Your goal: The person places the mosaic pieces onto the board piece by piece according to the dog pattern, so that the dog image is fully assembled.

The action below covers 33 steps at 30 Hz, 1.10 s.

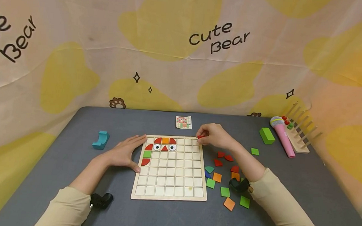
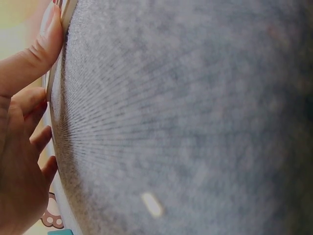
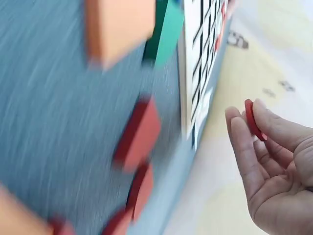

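A wooden grid board [image 1: 169,192] lies on the table, with red, orange and green pieces and two eye tiles in its upper left cells. My left hand [image 1: 123,153] is spread along the board's left edge, thumb and fingertips touching the rim. Over the board's top right corner, my right hand [image 1: 214,134] pinches a small red piece [image 3: 253,120] between thumb and fingers; its full outline is partly covered. Loose red pieces [image 1: 218,162] lie right of the board, nearest that hand. Below them are orange squares [image 1: 229,204], green squares [image 1: 225,191] and a teal piece [image 1: 209,169].
A small picture card [image 1: 183,122] lies behind the board. To the left sits a teal curved block [image 1: 101,140]. At the right are a green block [image 1: 267,135], a pink toy microphone [image 1: 284,137] and a wooden peg stand [image 1: 302,147]. A patterned curtain [image 1: 160,31] hangs behind the table.
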### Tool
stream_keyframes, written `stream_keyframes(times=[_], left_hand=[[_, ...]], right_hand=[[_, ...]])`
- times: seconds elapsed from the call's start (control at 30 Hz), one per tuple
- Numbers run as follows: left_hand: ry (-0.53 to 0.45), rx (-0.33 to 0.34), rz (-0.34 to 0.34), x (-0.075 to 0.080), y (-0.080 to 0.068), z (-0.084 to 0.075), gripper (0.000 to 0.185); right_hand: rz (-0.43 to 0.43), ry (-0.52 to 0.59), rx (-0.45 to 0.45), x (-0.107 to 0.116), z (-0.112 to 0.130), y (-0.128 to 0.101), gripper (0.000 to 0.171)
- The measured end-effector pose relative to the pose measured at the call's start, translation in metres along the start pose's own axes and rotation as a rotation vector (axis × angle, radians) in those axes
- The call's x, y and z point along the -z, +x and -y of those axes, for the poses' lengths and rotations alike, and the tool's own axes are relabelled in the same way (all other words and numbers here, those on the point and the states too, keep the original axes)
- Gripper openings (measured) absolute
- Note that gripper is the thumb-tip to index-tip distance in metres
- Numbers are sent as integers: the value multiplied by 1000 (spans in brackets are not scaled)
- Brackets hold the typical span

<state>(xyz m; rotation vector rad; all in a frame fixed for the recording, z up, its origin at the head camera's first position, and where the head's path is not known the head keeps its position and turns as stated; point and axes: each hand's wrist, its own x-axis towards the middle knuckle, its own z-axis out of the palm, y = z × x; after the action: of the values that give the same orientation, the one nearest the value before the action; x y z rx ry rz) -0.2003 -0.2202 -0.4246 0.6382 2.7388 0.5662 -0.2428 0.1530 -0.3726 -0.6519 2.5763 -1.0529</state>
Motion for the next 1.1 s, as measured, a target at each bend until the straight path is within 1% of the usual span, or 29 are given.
stream_keyframes(times=[0.1, 0.17, 0.27, 0.37, 0.47, 0.53, 0.6, 0.67, 0.77, 0.83, 1.1], left_hand=[[0, 0, 3, 0, 1, 0, 125], [-2, 1, 4, 0, 1, 0, 126], [-5, -1, 2, 0, 1, 0, 126], [-4, -3, 1, 0, 1, 0, 126], [-3, -4, -1, 0, 0, -1, 126], [-5, -6, -1, 0, 0, -1, 126], [-4, -8, -1, 1, 0, -1, 126], [-5, -10, -1, 1, 0, -1, 126], [-5, -10, -1, 1, 0, -1, 126], [-5, -9, -1, 1, 0, -1, 126], [2, -5, -5, 0, 0, 0, 125]], right_hand=[[26, 15, 20, -14, 10, 8, 14], [43, 6, 35, -23, 18, 12, 12], [58, -4, 58, -33, 28, 18, 13], [51, -24, 74, -42, 36, 23, 17], [25, -10, 55, -50, 42, 26, 21], [11, 11, 25, -56, 45, 28, 21], [-3, 4, 13, -61, 48, 29, 19], [-10, -30, 25, -65, 49, 30, 16], [-28, -112, 60, -70, 52, 31, 9], [-29, -131, 69, -73, 53, 31, 6], [11, -105, 59, -77, 53, 29, 7]])
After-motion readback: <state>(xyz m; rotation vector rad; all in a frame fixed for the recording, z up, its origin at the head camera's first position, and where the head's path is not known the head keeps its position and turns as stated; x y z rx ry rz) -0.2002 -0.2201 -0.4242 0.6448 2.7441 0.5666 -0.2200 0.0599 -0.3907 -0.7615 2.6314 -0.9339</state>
